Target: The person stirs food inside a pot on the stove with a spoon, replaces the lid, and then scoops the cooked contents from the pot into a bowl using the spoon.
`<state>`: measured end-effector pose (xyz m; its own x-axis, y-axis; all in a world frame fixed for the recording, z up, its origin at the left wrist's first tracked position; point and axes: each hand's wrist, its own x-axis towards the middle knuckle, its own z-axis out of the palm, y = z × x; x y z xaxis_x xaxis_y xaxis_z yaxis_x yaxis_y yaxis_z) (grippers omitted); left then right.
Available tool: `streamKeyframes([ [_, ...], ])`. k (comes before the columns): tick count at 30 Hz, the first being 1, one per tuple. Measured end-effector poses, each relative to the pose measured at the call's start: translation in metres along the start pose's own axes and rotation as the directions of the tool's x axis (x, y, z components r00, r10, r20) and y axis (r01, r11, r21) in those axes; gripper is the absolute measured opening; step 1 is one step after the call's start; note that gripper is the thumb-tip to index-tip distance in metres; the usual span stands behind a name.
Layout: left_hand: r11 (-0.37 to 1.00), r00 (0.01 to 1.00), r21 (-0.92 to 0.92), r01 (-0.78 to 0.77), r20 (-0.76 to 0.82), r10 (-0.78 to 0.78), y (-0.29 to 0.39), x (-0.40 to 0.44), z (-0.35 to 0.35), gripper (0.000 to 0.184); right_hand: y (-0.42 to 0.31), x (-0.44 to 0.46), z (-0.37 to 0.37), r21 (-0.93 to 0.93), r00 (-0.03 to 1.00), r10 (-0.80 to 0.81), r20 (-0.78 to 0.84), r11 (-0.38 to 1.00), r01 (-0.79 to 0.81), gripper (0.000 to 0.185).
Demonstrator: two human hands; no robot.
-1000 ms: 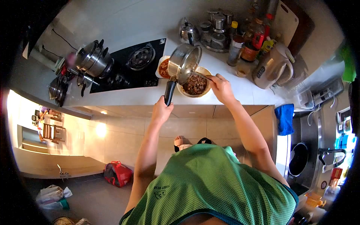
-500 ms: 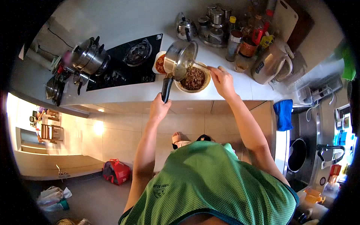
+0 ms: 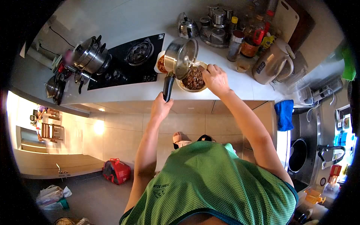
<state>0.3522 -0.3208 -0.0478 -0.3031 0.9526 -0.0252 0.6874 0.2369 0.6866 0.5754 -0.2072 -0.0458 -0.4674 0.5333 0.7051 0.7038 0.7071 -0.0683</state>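
My left hand (image 3: pixel 161 108) is wrapped round the black handle of a steel saucepan (image 3: pixel 172 55). The pan is tipped on its side, its mouth facing right over a bowl (image 3: pixel 183 88). Dark brown chopped food (image 3: pixel 193 80) fills much of that bowl on the counter. Above the bowl's right side, my right hand (image 3: pixel 216 80) is closed on what looks like a spoon, mostly hidden by the fingers. Partly behind the saucepan sits a white dish (image 3: pixel 156 68) with red, saucy food.
A black cooktop (image 3: pixel 123 62) lies to the left, with a stacked steel pot (image 3: pixel 90 56) beyond. At the back stand a kettle (image 3: pixel 186 28), jars and bottles. On the right are a large jug (image 3: pixel 268 65), a blue cloth (image 3: pixel 284 114) and a sink.
My right hand has shifted slightly left and down, closer over the bowl. The saucepan stays tipped in my left hand, with little movement.
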Motion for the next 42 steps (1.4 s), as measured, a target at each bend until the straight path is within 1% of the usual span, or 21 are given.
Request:
streamKeyframes([
  [4, 1.000, 1.000, 0.010, 0.023, 0.012, -0.024, -0.004, 0.002, 0.002, 0.024, 0.003, 0.013, -0.016, -0.017, 0.999, -0.004, -0.036, 1.000, 0.003, 0.020],
  [6, 1.000, 0.999, 0.016, 0.022, 0.039, -0.022, -0.002, 0.001, 0.000, 0.026, 0.011, 0.025, -0.018, -0.079, 0.994, -0.074, -0.083, 0.995, 0.068, 0.021],
  [8, 1.000, 0.998, 0.019, 0.020, 0.065, -0.021, 0.003, -0.001, -0.002, 0.028, 0.013, 0.025, -0.014, -0.085, 0.994, -0.082, -0.065, 0.993, 0.077, 0.022],
  [10, 0.999, 0.998, 0.029, 0.028, 0.047, -0.029, 0.007, -0.002, -0.002, 0.028, 0.012, 0.018, -0.004, -0.037, 0.993, 0.115, -0.004, 0.993, -0.115, 0.021],
  [11, 0.999, 0.999, 0.028, 0.027, 0.043, -0.028, 0.010, -0.003, -0.004, 0.028, 0.010, 0.013, -0.001, -0.036, 0.994, 0.111, -0.007, 0.993, -0.111, 0.021],
  [13, 0.998, 0.999, 0.045, 0.040, 0.033, -0.041, 0.015, -0.007, -0.007, 0.028, 0.003, -0.002, -0.001, 0.165, 0.959, 0.274, 0.070, 0.945, -0.282, 0.015],
  [14, 0.998, 0.998, 0.046, 0.044, 0.031, -0.046, 0.017, -0.009, -0.008, 0.028, 0.002, -0.007, -0.003, 0.169, 0.960, 0.272, 0.073, 0.945, -0.280, 0.015],
  [16, 0.988, 0.996, 0.137, 0.075, 0.033, -0.081, 0.020, -0.008, -0.010, 0.028, 0.003, -0.015, -0.011, 0.250, 0.936, 0.326, 0.131, 0.903, -0.349, 0.009],
  [17, 0.988, 0.996, 0.136, 0.075, 0.032, -0.080, 0.017, -0.007, -0.008, 0.028, 0.003, -0.014, -0.014, 0.249, 0.937, 0.324, 0.131, 0.904, -0.348, 0.009],
  [19, 0.998, 0.999, 0.054, 0.026, -0.039, -0.024, 0.010, -0.007, -0.002, 0.028, 0.003, -0.014, -0.024, 0.315, 0.926, 0.350, 0.145, 0.870, -0.378, 0.004],
  [20, 0.998, 0.999, 0.056, 0.023, -0.034, -0.021, 0.009, -0.007, 0.000, 0.028, 0.003, -0.012, -0.024, 0.313, 0.924, 0.355, 0.144, 0.869, -0.383, 0.004],
  [22, 0.996, 0.999, 0.079, 0.033, -0.043, -0.030, 0.010, -0.006, 0.001, 0.028, 0.005, -0.001, -0.019, 0.323, 0.912, 0.408, 0.047, 0.858, -0.400, 0.009],
  [26, 0.994, 0.998, 0.110, 0.030, -0.055, -0.024, 0.010, -0.007, 0.000, 0.026, 0.009, -0.003, -0.001, 0.312, 0.921, 0.388, -0.021, 0.878, -0.363, 0.015],
  [28, 0.997, 0.998, 0.076, 0.027, -0.060, -0.023, 0.010, -0.010, -0.002, 0.025, 0.010, -0.016, -0.004, 0.331, 0.921, 0.379, 0.087, 0.861, -0.386, 0.020],
  [29, 0.997, 0.997, 0.073, 0.032, -0.066, -0.027, 0.010, -0.011, -0.003, 0.025, 0.013, -0.020, -0.007, 0.334, 0.924, 0.371, 0.089, 0.863, -0.379, 0.020],
  [31, 0.994, 0.997, 0.085, 0.071, -0.046, -0.067, 0.009, -0.012, -0.005, 0.025, 0.015, -0.026, -0.012, 0.411, 0.901, 0.409, 0.146, 0.803, -0.431, 0.019],
  [35, 0.996, 0.997, 0.041, 0.078, -0.029, -0.077, 0.005, -0.012, -0.002, 0.025, 0.010, -0.019, -0.014, 0.399, 0.882, 0.466, 0.067, 0.798, -0.451, 0.021],
  [37, 0.998, 0.998, 0.054, 0.037, -0.057, -0.034, 0.006, -0.012, -0.002, 0.025, 0.009, -0.020, -0.007, 0.333, 0.888, 0.457, 0.048, 0.831, -0.445, 0.019],
  [38, 0.998, 0.998, 0.054, 0.035, -0.059, -0.032, 0.005, -0.011, -0.002, 0.025, 0.010, -0.025, -0.005, 0.333, 0.889, 0.456, 0.045, 0.832, -0.444, 0.019],
  [40, 0.997, 0.996, 0.063, 0.046, -0.077, -0.041, 0.002, -0.012, 0.000, 0.024, 0.009, -0.036, -0.007, 0.366, 0.913, 0.393, 0.107, 0.838, -0.404, 0.018],
  [42, 0.998, 0.996, 0.035, 0.059, -0.073, -0.056, 0.003, -0.013, -0.002, 0.024, 0.009, -0.034, -0.012, 0.363, 0.908, 0.408, 0.101, 0.834, -0.415, 0.017],
])
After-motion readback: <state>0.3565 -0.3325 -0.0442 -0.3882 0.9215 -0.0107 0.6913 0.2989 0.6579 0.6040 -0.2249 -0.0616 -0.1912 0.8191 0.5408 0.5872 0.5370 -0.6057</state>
